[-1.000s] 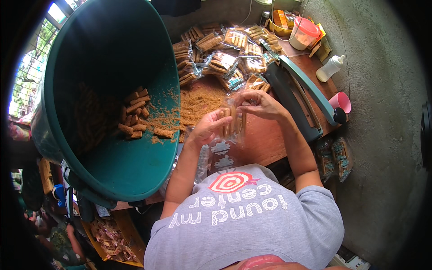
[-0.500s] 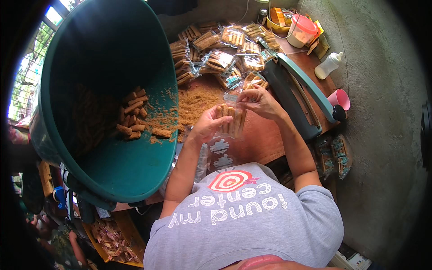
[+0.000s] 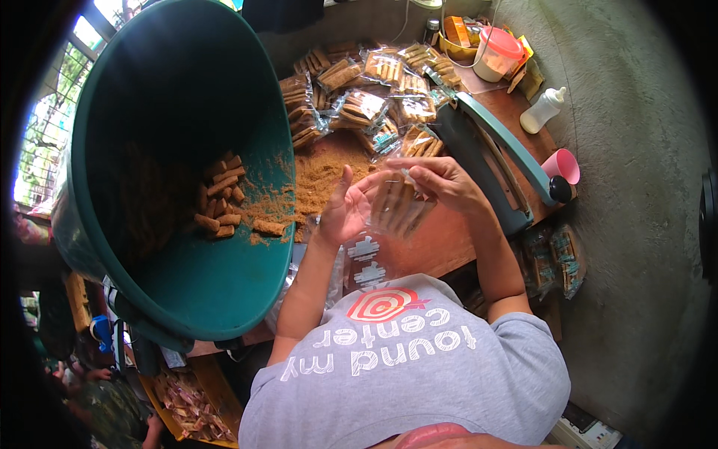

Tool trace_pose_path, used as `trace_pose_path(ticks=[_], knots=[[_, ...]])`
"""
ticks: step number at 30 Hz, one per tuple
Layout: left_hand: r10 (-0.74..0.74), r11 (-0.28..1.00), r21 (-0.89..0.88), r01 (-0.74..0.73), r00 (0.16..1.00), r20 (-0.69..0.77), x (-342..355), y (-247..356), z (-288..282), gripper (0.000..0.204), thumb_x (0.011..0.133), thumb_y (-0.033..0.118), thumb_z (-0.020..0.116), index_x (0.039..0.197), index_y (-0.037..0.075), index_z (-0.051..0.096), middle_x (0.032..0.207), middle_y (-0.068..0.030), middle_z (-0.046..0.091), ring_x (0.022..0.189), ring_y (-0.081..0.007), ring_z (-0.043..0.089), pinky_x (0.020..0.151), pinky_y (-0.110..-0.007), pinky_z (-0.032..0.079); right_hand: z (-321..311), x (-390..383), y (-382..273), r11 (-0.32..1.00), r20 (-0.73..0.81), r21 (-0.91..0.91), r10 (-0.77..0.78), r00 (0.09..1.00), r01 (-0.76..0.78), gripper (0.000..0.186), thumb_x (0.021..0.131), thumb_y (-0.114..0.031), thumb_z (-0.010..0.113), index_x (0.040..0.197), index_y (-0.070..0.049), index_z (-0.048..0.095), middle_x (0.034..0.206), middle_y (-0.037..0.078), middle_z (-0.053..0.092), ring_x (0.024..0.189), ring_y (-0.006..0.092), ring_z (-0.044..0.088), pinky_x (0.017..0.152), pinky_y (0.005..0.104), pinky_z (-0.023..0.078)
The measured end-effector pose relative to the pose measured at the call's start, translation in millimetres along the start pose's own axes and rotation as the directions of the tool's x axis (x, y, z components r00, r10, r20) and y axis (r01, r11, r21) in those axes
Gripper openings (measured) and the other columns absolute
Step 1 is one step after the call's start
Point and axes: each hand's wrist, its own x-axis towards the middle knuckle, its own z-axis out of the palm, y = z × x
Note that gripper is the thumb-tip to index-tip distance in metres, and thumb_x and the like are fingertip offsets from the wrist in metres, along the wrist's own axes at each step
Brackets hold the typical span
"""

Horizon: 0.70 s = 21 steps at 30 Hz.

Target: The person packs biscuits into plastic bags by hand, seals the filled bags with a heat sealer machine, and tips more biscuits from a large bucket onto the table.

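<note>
A clear plastic bag of brown biscuit sticks [image 3: 396, 206] hangs over the table in front of my chest. My right hand [image 3: 446, 183] pinches its upper edge between thumb and fingers. Beside the bag, my left hand [image 3: 347, 209] is open, palm up and thumb spread, with its fingertips reaching behind the plastic. Clear bags with pale print [image 3: 365, 253] lie below, close to my shirt. To the left, a large green tub [image 3: 194, 288] tipped on its side holds loose biscuit sticks [image 3: 222, 192]. Crumbs [image 3: 323, 168] cover the table by its rim.
Filled biscuit packs [image 3: 360, 105] are heaped at the back. A long-armed bag sealer [image 3: 499, 150] stands right of my hands. Beyond it are a baby bottle [image 3: 541, 111], a pink cup [image 3: 561, 166] and a red-lidded tub [image 3: 496, 56]. A grey wall [image 3: 628, 150] bounds the right side.
My left hand has let go of the biscuit sticks and spread its fingers. The sticks now sit inside the bag, which my right hand holds by the top, slightly lower than before.
</note>
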Motion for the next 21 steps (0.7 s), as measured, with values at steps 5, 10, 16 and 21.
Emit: trace_pose_path(ticks=[5,10,16,21], knots=[[0.044,0.984,-0.175,-0.022,0.991,0.126,10,-17,14,0.08,0.085,0.057,0.048,0.137,0.0,0.029,0.136,-0.0141,0.04,0.127,-0.0245,0.039,0.108,-0.04,0.027,-7,-3,12,0.983,-0.197,-0.181,-0.054,0.979,0.017,0.034,0.094,-0.028,0.05,0.122,-0.009,0.057,0.093,-0.004,0.06,0.069,0.0003,0.045,0.06,0.0157,0.039],[0.023,0.99,0.134,-0.035,0.996,0.091,26,-27,23,0.059,0.087,0.017,0.059,0.137,0.004,0.031,0.133,-0.0093,0.045,0.124,-0.0218,0.042,0.106,-0.035,0.031,-6,-24,13,0.984,-0.368,-0.174,-0.087,0.926,0.024,0.034,0.093,-0.026,0.053,0.123,-0.012,0.056,0.068,-0.008,0.051,0.062,0.0024,0.04,0.054,0.0195,0.036],[-0.086,0.98,0.19,0.062,0.989,0.121,54,-39,39,0.058,0.085,0.007,0.06,0.136,0.002,0.033,0.131,-0.01,0.046,0.121,-0.0211,0.045,0.103,-0.034,0.036,-4,-81,-24,0.655,-0.482,-0.754,-0.509,0.713,-0.042,0.035,0.085,-0.019,0.063,0.119,-0.01,0.06,0.059,0.002,0.046,0.057,0.0109,0.04,0.055,0.0261,0.038],[-0.16,0.972,0.185,0.142,0.983,0.087,96,-66,31,0.056,0.083,0.012,0.065,0.131,0.001,0.039,0.128,-0.0102,0.049,0.117,-0.0203,0.049,0.102,-0.035,0.037,-42,-116,-40,0.417,-0.515,-0.839,-0.815,0.264,-0.349,0.028,0.085,-0.02,0.063,0.11,-0.007,0.063,0.077,0.005,0.057,0.072,0.014,0.05,0.069,0.0293,0.042]])
